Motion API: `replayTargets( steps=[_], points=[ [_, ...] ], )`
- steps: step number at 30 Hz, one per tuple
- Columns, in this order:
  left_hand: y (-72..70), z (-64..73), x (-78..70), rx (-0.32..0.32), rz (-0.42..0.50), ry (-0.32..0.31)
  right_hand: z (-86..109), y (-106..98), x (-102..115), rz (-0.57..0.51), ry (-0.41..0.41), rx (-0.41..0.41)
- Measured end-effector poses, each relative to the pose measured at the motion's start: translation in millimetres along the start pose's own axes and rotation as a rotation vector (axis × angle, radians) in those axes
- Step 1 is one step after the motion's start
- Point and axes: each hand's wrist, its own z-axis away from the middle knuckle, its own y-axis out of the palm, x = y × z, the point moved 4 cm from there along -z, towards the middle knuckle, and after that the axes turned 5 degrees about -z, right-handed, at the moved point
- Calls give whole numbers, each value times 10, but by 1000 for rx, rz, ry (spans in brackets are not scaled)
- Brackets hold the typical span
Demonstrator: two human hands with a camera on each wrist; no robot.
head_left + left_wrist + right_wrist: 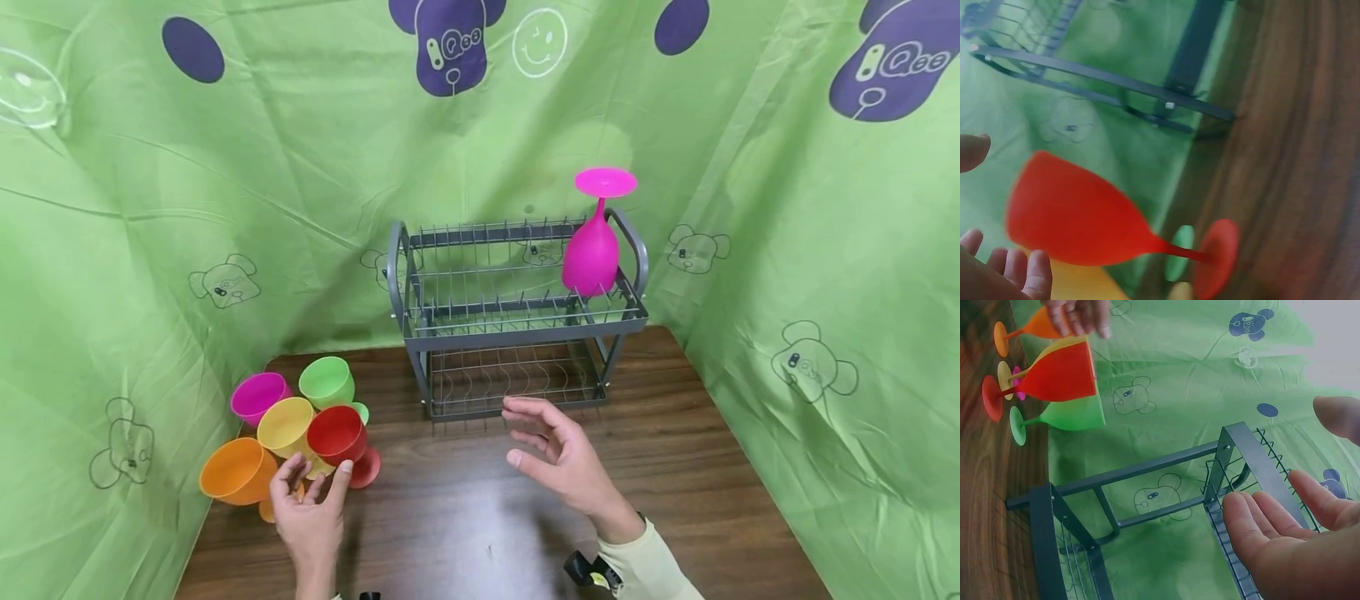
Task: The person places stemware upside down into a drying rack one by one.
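Note:
A red plastic goblet (337,435) stands upright at the front right of a group of goblets on the left of the table. My left hand (311,517) is just in front of it, thumb and fingers apart; whether the thumb touches the bowl cannot be told. In the left wrist view the same red goblet (1072,212) lies beyond the spread fingertips (1038,275). My right hand (566,467) hovers before the dish rack (525,332), fingers loosely bent and holding nothing. Upside down on the rack's upper tier, at the right, sits a magenta goblet (591,254).
Around the red goblet stand an orange goblet (238,472), a yellow goblet (285,423), a green goblet (327,382) and a second magenta goblet (259,397), all upright. Green printed cloth (315,208) encloses the wooden table (450,517) at the back and sides.

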Motion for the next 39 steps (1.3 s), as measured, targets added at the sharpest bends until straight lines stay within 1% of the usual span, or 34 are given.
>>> replayTargets(
  steps=[3, 6, 10, 14, 20, 25, 31, 35, 39],
  points=[
    [50, -14, 151, 7, -34, -22, 9, 5, -12, -8, 0, -6],
    [97, -39, 287, 15, -24, -33, 20, 11, -21, -15, 4, -12],
    [138, -66, 412, 18, 6, -33, 36, 29, -30, -21, 16, -18],
    [172, -102, 486, 7, 1, -42, 54, 33, -31, -30, 22, -26],
    [235, -158, 550, -2, 16, -33, 80, 25, -34, -33, 26, -33],
    [285, -166, 578, -2, 62, -27, 104, 20, -43, -31, 28, -41],
    [314, -168, 596, -11, 89, -20, 111, 25, -73, -39, 32, -44],
    [325, -158, 603, -9, 87, -11, 107, 24, -83, -50, 31, -44],
    [331, -147, 609, 3, 62, -9, 104, 21, -88, -56, 35, -44]
  ],
)
